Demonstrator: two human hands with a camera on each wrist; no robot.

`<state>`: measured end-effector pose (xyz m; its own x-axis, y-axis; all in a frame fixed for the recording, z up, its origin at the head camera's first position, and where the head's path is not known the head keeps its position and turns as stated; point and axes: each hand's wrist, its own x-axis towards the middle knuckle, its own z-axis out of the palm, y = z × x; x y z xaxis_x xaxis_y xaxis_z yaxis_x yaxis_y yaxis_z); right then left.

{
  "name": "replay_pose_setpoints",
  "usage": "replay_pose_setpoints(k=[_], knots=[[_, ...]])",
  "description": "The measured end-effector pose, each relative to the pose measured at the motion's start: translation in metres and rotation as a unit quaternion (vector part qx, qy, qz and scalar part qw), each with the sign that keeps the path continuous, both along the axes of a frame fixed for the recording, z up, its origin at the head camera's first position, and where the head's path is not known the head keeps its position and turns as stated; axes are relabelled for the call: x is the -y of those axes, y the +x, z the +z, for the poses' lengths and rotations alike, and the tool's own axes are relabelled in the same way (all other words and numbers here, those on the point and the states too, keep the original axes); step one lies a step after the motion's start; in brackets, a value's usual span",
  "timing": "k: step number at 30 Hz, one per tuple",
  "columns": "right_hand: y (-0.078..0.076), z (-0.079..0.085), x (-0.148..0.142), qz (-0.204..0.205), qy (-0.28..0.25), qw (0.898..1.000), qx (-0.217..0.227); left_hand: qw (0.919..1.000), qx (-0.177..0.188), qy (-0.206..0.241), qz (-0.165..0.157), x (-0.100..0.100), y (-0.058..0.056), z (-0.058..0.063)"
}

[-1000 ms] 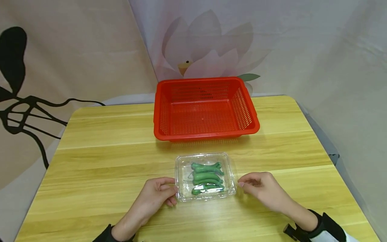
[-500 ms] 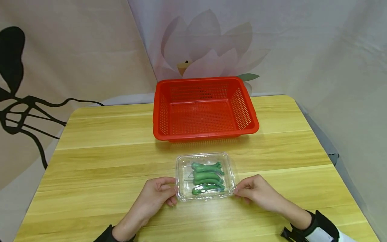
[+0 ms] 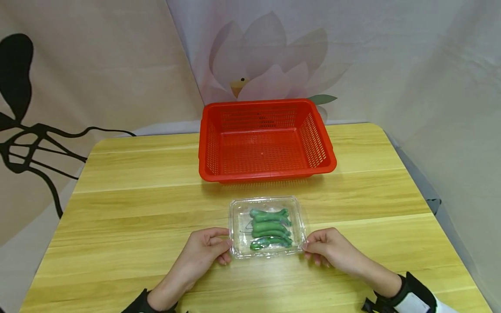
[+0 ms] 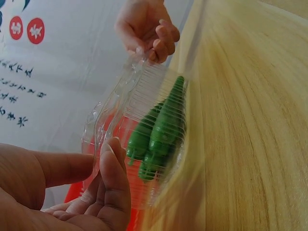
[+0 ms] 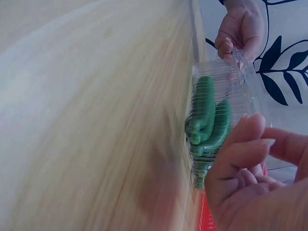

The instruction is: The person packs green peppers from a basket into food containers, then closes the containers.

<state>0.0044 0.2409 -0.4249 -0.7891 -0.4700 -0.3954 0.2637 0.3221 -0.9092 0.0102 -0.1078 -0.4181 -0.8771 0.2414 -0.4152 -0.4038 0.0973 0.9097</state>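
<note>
A clear plastic clamshell box [image 3: 240, 214] with ridged walls holds several green peppers [image 3: 270, 227], long and slim. My left hand [image 3: 206, 251] pinches the box's left rim between thumb and fingers, as the left wrist view shows up close. At the opposite side, my right hand [image 3: 333, 252] has its thumb and index finger on the right front corner of the rim. In the right wrist view the peppers [image 5: 202, 108] lie against the bottom, seen through the ridged wall.
Behind the box stands a red perforated plastic basket [image 3: 262, 176] near the far edge of the wooden table [image 3: 129, 217]. A printed curtain [image 3: 411, 65] hangs behind the table.
The right hand has come in leftward from beside the box and now grips its right rim. The box has shifted very slightly right and away, with the left hand still holding it.
</note>
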Motion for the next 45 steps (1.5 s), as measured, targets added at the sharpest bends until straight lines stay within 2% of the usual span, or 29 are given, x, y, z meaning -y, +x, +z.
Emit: replay_pose_setpoints(k=[7,19,32,45], knots=[[0.0008,0.0006,0.0004,-0.003,-0.009,1.0,0.007,1.0,0.005,-0.002,0.003,-0.0008,0.0006,0.0002],[0.001,0.0011,0.0004,-0.015,-0.012,1.0,0.019,0.9996,0.02,0.008,-0.018,0.0003,0.004,0.0001],[0.0006,0.0008,-0.0001,-0.017,-0.011,1.0,0.021,0.998,0.029,0.052,-0.02,-0.0003,0.0065,-0.005],[0.0014,0.0001,-0.0006,-0.016,-0.014,1.0,0.015,0.9974,0.031,0.062,-0.02,-0.0018,0.0059,-0.0039]])
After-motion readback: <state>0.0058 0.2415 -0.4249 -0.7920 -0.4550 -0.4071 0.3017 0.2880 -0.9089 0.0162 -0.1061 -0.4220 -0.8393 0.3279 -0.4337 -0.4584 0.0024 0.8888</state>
